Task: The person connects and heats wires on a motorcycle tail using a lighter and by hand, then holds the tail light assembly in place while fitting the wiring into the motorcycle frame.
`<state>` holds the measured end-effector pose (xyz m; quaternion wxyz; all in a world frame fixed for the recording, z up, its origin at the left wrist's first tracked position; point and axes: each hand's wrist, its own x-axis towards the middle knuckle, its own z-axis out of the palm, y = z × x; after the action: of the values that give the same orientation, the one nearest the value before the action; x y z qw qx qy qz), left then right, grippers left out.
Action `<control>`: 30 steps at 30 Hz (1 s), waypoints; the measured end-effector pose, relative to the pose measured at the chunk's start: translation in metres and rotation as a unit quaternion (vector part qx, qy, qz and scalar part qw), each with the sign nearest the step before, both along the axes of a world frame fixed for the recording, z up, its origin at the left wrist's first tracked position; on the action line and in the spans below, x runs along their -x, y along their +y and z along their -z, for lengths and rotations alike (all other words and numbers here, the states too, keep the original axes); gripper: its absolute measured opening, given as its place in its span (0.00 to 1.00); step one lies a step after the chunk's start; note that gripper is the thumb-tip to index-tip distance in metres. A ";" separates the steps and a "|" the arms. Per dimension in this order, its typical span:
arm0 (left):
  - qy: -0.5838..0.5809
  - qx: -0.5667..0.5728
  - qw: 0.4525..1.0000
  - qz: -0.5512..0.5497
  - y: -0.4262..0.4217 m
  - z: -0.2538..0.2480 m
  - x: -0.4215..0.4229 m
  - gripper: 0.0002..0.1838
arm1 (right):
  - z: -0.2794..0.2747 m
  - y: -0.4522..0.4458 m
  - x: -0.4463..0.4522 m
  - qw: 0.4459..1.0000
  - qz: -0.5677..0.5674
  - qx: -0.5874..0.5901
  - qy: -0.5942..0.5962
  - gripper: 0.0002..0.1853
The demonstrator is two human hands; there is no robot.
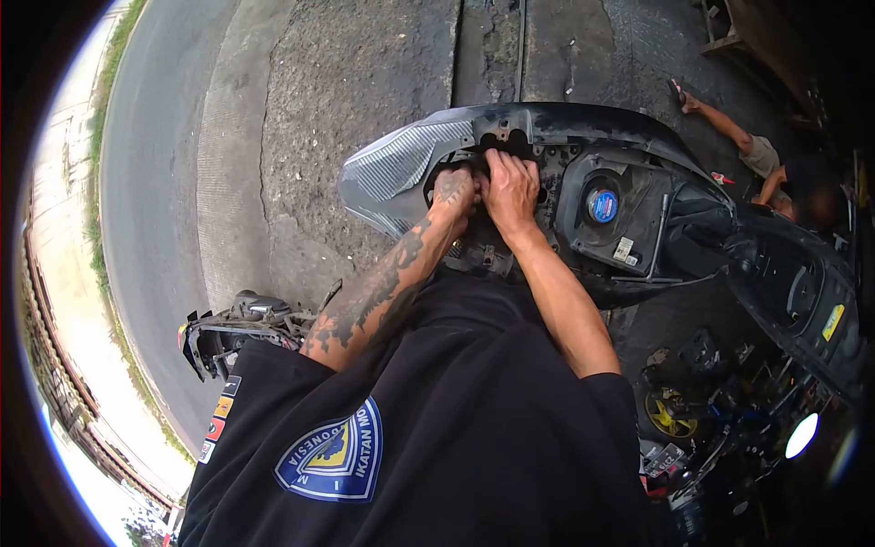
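Ground: cracked grey concrete (310,109), road (155,182) at nine; clock centred on the opening, twelve at the view's top.
Tail: grey-black rear panel (387,173) of the bike (602,128), its tip at nine, the opening (436,182) between tip and fuel cap.
Feel: looks like moulded plastic, so probably light and stiff, slick where smooth, easiest to crack at thin edges and screw points; best held by the broad flanks or the opening's rim, not the tip.
Left hand (458,190): in the opening, fingers curled in; their tips are hidden, so I cannot tell what they grip.
Right hand (510,187): just beside the left, fingers close together and bent over the opening's far edge; whether they clamp anything, I cannot tell.
Shirt: black (474,410), at six.
Fuel cap: blue-topped (602,206), near, at three.
Person: partly seen (764,157), well apart at three, one foot (681,97) towards two.
Yellow label: on a black part (833,322), at four.
Yellow wheel: amid dark clutter (670,415), at five.
Loose-looking parts: a dark heap (251,324) at eight.
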<state>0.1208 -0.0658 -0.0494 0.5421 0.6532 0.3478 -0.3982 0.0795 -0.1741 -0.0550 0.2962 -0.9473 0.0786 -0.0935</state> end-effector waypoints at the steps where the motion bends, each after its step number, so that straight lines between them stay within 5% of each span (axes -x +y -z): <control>1: -0.073 0.016 0.997 0.028 -0.001 -0.010 0.008 0.09 | 0.001 0.000 0.000 1.000 0.002 -0.001 0.003 0.16; 2: -0.145 0.031 0.987 0.057 0.000 -0.021 0.014 0.10 | 0.001 -0.001 0.000 1.000 0.000 -0.003 0.001 0.16; 3: -0.300 -0.056 0.919 0.250 0.002 -0.045 0.020 0.09 | -0.002 -0.002 0.000 1.000 0.002 -0.002 -0.007 0.15; 5: -0.460 -0.205 0.672 0.542 0.008 -0.086 0.026 0.15 | -0.001 0.000 0.000 0.999 0.013 -0.021 -0.029 0.14; 6: -0.457 -0.209 0.671 0.545 0.012 -0.092 0.024 0.15 | -0.001 0.001 0.000 0.999 0.013 -0.026 -0.029 0.14; 9: -0.463 -0.276 0.558 0.631 0.022 -0.093 0.006 0.17 | -0.001 0.000 0.000 1.000 0.012 -0.017 -0.015 0.13; 10: -0.447 -0.268 0.564 0.640 0.025 -0.092 -0.002 0.16 | -0.002 0.000 0.001 1.000 0.018 -0.020 -0.016 0.13; 15: -0.372 -0.203 0.781 0.460 0.008 -0.119 -0.053 0.12 | 0.011 -0.001 0.003 0.998 0.028 -0.027 -0.044 0.16; 16: -0.378 -0.203 0.782 0.452 0.010 -0.116 -0.060 0.11 | 0.015 0.000 0.003 0.998 0.028 -0.024 -0.057 0.16; 20: -0.434 -0.222 0.610 0.625 0.009 -0.100 -0.053 0.11 | 0.018 0.000 0.002 0.998 0.025 -0.029 -0.041 0.17; 21: -0.378 -0.228 0.658 0.611 0.005 -0.097 -0.052 0.10 | 0.019 0.000 0.002 0.998 0.031 -0.033 -0.045 0.17; 24: -0.383 -0.230 0.664 0.600 0.000 -0.087 -0.021 0.12 | 0.019 -0.004 -0.001 0.998 0.030 -0.038 -0.044 0.16; 30: -0.322 -0.301 0.548 0.711 -0.005 -0.026 -0.009 0.09 | 0.015 -0.007 0.000 0.998 0.012 -0.023 -0.053 0.13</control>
<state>0.1300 -0.0710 -0.0234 -0.0698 0.8967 -0.3285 -0.2885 0.0797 -0.1811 -0.0697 0.3205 -0.9329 0.0759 -0.1456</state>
